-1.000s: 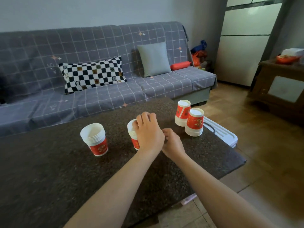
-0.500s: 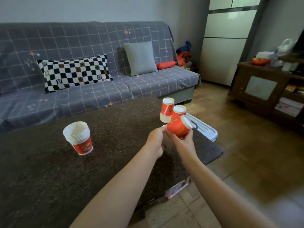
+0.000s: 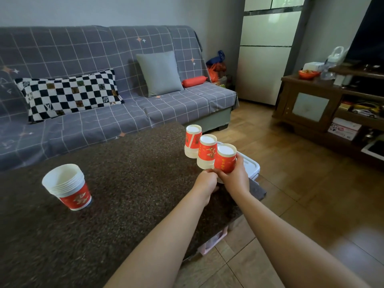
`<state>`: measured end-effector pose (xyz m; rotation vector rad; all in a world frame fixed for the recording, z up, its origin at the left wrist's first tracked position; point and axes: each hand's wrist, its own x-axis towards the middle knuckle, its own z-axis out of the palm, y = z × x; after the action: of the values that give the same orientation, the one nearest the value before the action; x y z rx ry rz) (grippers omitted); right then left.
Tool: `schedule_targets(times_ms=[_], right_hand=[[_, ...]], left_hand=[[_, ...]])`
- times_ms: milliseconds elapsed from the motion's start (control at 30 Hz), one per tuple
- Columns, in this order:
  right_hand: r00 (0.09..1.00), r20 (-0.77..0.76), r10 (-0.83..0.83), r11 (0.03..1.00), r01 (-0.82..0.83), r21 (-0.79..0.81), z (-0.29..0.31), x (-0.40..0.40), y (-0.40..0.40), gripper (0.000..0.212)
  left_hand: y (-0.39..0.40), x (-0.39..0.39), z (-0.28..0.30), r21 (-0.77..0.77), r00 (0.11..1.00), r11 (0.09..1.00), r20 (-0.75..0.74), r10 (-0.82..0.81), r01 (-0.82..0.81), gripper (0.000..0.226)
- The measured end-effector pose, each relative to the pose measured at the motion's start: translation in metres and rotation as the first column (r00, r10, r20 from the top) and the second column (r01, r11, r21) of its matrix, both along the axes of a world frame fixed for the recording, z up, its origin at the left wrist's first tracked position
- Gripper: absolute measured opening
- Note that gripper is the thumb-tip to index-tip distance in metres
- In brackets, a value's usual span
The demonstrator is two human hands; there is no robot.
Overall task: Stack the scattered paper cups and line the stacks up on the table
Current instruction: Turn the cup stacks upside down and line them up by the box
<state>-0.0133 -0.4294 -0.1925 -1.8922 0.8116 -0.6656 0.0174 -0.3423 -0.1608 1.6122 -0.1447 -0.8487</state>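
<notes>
Right hand (image 3: 234,177) grip wrapping tapered paper cup stack (image 3: 225,157), left hand (image 3: 205,181) grip curled, contents unclear

four cup stacks showed: three upside-down stacks (image 3: 193,141) (image 3: 206,151) (image 3: 225,157) in a row at the table's (image 3: 124,183) far right edge and one upright stack (image 3: 68,187) at the left. two hands (image 3: 204,181) (image 3: 235,176) met beside the nearest one.
</notes>
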Motion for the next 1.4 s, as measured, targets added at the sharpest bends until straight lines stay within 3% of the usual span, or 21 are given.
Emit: schedule_targets(times_ms=[133,267,433,533,633,733,800,867,933,1000,1067,1133,1167,1233,1333,1400], right_hand=[[0.996,-0.034,-0.083,0.996,0.082,-0.022,0.003,-0.005,0.01,0.094],[0.977,0.021,-0.212,0.953,0.212,-0.217,0.022,-0.018,0.043,0.077],[0.998,-0.001,0.061,0.949,-0.059,-0.311,0.043,-0.005,0.101,0.046],[0.969,-0.035,0.244,0.934,-0.244,-0.261,0.047,0.016,0.144,0.047],[0.904,-0.126,0.407,0.874,-0.426,-0.234,0.045,0.043,0.189,0.052],[0.841,-0.217,0.495,0.828,-0.532,-0.174,0.041,0.07,0.226,0.063],[0.789,-0.255,0.559,0.786,-0.602,-0.142,0.035,0.084,0.244,0.071],[0.735,-0.285,0.615,0.746,-0.66,-0.094,0.03,0.095,0.256,0.078],[0.698,-0.31,0.646,0.721,-0.691,-0.053,0.024,0.101,0.265,0.081],[0.685,-0.308,0.66,0.72,-0.694,-0.003,0.016,0.105,0.269,0.081],[0.712,-0.27,0.648,0.751,-0.656,0.069,0.01,0.103,0.268,0.08],[0.797,-0.112,0.594,0.795,-0.56,0.234,0.013,0.096,0.261,0.07],[0.837,0.016,0.547,0.77,-0.511,0.381,0.017,0.092,0.256,0.06],[0.879,0.231,0.418,0.618,-0.462,0.636,0.022,0.082,0.24,0.046],[0.898,0.393,0.196,0.458,-0.438,0.773,0.031,0.063,0.208,0.064],[0.901,0.427,0.074,0.426,-0.415,0.804,0.041,0.043,0.186,0.073]], left_hand=[[0.009,-0.002,0.006,0.027,0.998,0.998,0.028,0.055,-0.055,0.04],[0.029,-0.003,0.017,0.086,0.971,0.979,0.17,0.17,-0.187,0.042],[0.08,0.003,0.038,0.182,0.819,0.907,0.523,0.236,-0.379,0.036],[0.13,0.017,0.047,0.3,0.638,0.804,0.76,0.124,-0.514,0.036],[0.186,0.042,0.051,0.273,0.448,0.687,0.89,0.084,-0.673,0.042],[0.228,0.071,0.05,0.301,0.397,0.52,0.914,0.08,-0.799,0.053],[0.245,0.087,0.046,0.34,0.421,0.445,0.902,0.095,-0.828,0.061],[0.259,0.099,0.04,0.4,0.5,0.437,0.855,0.139,-0.806,0.069],[0.266,0.105,0.035,0.451,0.585,0.473,0.791,0.182,-0.757,0.069],[0.269,0.105,0.029,0.445,0.606,0.51,0.768,0.206,-0.737,0.06],[0.267,0.101,0.027,0.349,0.57,0.568,0.775,0.273,-0.746,0.055],[0.256,0.092,0.031,0.204,0.564,0.654,0.72,0.404,-0.728,0.056],[0.248,0.087,0.036,0.137,0.584,0.689,0.66,0.472,-0.712,0.057],[0.229,0.074,0.044,0.016,0.665,0.745,0.463,0.586,-0.667,0.055],[0.196,0.05,0.05,-0.134,0.809,0.806,0.048,0.586,-0.576,0.057],[0.175,0.033,0.048,-0.154,0.86,0.846,-0.097,0.502,-0.511,0.062]])
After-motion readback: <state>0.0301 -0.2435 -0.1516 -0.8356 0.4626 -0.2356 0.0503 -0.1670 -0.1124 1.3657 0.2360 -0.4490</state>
